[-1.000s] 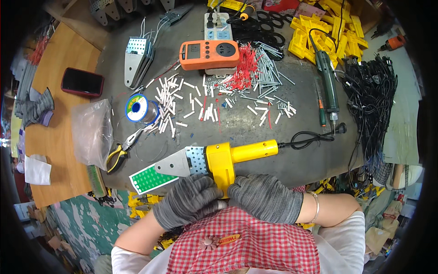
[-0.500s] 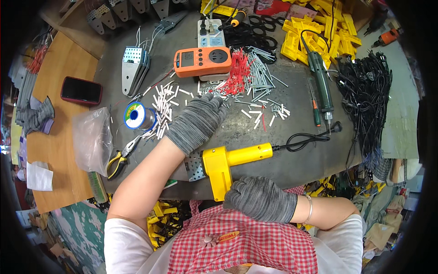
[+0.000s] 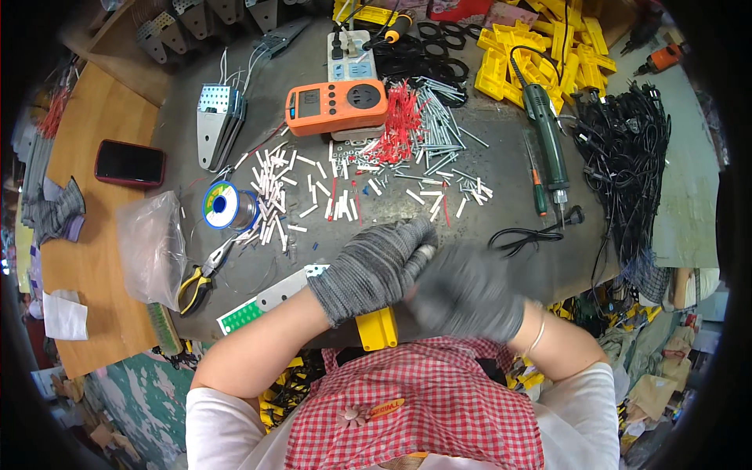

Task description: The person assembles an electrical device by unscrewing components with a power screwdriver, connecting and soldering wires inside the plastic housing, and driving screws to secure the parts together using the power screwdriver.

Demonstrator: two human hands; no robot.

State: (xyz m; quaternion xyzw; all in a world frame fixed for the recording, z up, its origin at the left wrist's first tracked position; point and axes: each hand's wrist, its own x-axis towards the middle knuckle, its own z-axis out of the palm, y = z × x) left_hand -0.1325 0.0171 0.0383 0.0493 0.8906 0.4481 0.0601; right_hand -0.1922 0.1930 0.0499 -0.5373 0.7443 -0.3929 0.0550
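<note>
My left hand point(image 3: 374, 270), in a grey knit glove, lies over the yellow tool housing point(image 3: 379, 329) with its fingers curled round the part hidden beneath them. Beside it my right hand point(image 3: 470, 294), also gloved, is smeared by motion, so its fingers do not show clearly. The housing's lower end sticks out below my left hand near the table's front edge. A metal plate point(image 3: 276, 296) with holes and a green-patterned end reaches left from under my left wrist. From behind my right hand a black cord point(image 3: 521, 239) runs out to a plug.
Farther back lie white sleeves point(image 3: 272, 188), red-sleeved wires point(image 3: 403, 121), long screws point(image 3: 439, 129) and an orange meter point(image 3: 337, 107). At left are pliers point(image 3: 202, 280) and a solder spool point(image 3: 227, 205). On the right are an electric screwdriver point(image 3: 546, 137) and bundled black cords point(image 3: 623, 157).
My left hand has come back from the small parts onto the yellow housing. My right hand has risen and moved in beside it. More of the metal plate shows at left.
</note>
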